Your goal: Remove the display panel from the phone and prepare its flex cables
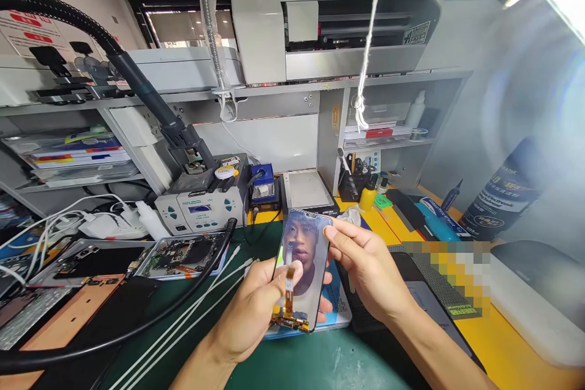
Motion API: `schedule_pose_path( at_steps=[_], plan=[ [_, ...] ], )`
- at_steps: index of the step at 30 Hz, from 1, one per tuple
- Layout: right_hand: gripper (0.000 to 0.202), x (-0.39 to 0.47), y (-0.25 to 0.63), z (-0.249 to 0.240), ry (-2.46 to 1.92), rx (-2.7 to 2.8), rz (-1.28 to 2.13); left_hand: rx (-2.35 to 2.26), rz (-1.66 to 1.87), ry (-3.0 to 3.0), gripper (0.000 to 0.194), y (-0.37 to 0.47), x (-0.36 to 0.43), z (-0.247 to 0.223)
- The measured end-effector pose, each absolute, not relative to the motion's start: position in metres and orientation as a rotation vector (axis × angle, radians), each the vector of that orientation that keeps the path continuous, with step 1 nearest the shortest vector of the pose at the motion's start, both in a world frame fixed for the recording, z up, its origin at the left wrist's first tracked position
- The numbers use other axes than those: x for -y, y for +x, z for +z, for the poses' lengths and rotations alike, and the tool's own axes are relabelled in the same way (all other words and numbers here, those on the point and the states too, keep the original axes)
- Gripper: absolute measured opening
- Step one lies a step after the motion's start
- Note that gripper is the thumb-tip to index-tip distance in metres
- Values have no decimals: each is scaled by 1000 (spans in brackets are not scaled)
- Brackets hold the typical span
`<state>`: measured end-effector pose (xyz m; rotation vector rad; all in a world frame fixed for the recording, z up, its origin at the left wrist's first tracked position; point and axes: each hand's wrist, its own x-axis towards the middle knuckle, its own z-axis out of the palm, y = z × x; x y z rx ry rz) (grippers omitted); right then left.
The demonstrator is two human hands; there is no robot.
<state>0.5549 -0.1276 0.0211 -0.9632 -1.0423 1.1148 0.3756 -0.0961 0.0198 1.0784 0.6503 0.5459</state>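
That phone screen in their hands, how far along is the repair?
Done: the screen panel is off any phone body, its orange flex cable hanging loose. In hand: the left hand grips its lower edge, the right hand its top corner. Left: an opened phone lies on the green mat, boards exposed, unassembled.

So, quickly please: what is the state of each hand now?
Left hand: closed around the lower part of the phone screen, thumb near its orange flex cable.
Right hand: fingertips pinch the screen's top right corner.
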Motion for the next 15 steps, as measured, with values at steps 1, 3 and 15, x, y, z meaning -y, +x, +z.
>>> schedule_pose_path(
  at_steps=[1, 3, 15],
  plan=[
    [23, 128, 555, 21, -962, 1043, 1104, -657, 548, 1117, 38, 376, 96, 19],
    [21, 128, 554, 21, -960, 1046, 1091, -658, 545, 1172, 41, 376, 96, 18],
    [27, 130, 556, 23, -944, 1086, 1116, -659, 570, 1249, 45, 377, 99, 17]
  ],
)
